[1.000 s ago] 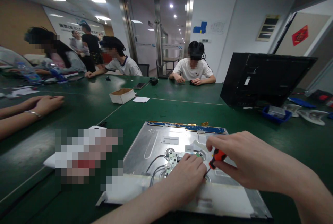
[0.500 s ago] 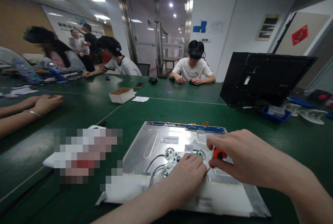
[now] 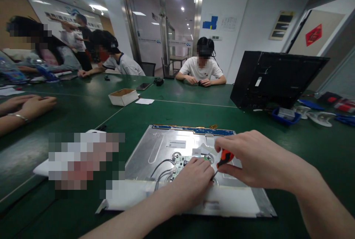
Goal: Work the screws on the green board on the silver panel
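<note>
A silver metal display panel (image 3: 144, 157) lies flat on the green table, with a small green circuit board (image 3: 180, 162) and dark wires on its back. My left hand (image 3: 195, 176) rests over the board, its fingers bent together near the screwdriver's tip; what they hold is hidden. My right hand (image 3: 252, 157) grips the red-and-black handle of a screwdriver (image 3: 226, 155) between thumb and fingers. Its thin shaft slants down to the left, beside my left fingertips. The tip's contact point is hidden. Along the panel's far edge runs a blue circuit strip (image 3: 194, 130).
A black monitor (image 3: 277, 80) stands at the right, near a blue tray (image 3: 287, 116). A small open box (image 3: 123, 97) and white paper (image 3: 144, 101) lie farther back. At left are a blurred-out white object (image 3: 41, 168) and another person's hands (image 3: 39, 105). Several people sit around the table.
The whole view has shifted, so the scene sits slightly farther left and up. My right hand has turned the screwdriver handle slightly; my left hand stays on the panel.
</note>
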`<state>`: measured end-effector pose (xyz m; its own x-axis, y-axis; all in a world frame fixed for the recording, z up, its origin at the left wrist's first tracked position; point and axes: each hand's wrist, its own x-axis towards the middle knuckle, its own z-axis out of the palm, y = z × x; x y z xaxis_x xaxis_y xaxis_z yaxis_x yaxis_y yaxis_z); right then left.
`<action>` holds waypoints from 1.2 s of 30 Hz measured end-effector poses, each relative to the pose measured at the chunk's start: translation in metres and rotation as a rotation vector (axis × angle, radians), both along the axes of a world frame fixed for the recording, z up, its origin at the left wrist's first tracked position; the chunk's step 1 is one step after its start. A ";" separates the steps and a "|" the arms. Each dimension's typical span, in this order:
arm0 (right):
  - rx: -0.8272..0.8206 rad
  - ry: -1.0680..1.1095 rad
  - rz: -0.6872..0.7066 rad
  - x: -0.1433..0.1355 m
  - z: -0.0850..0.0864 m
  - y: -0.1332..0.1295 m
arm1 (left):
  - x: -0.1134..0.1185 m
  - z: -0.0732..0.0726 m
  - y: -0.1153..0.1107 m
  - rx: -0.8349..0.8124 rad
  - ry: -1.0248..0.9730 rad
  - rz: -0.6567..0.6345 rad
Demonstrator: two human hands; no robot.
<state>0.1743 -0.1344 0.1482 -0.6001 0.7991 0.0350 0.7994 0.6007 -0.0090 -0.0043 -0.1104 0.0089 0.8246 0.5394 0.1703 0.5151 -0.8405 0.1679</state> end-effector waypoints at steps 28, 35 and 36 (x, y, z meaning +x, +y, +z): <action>-0.032 0.054 -0.021 0.010 0.006 0.000 | -0.001 0.009 0.000 -0.086 0.007 -0.008; -0.011 0.061 -0.057 0.016 0.010 -0.003 | -0.003 0.011 0.000 -0.081 0.002 -0.019; -0.011 0.064 -0.057 0.016 0.010 -0.003 | -0.003 0.012 0.000 -0.088 0.006 -0.019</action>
<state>0.1904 -0.1373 0.1585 -0.5506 0.8324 0.0625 0.8298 0.5540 -0.0675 -0.0073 -0.1101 0.0209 0.8356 0.5365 0.1183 0.5006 -0.8322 0.2383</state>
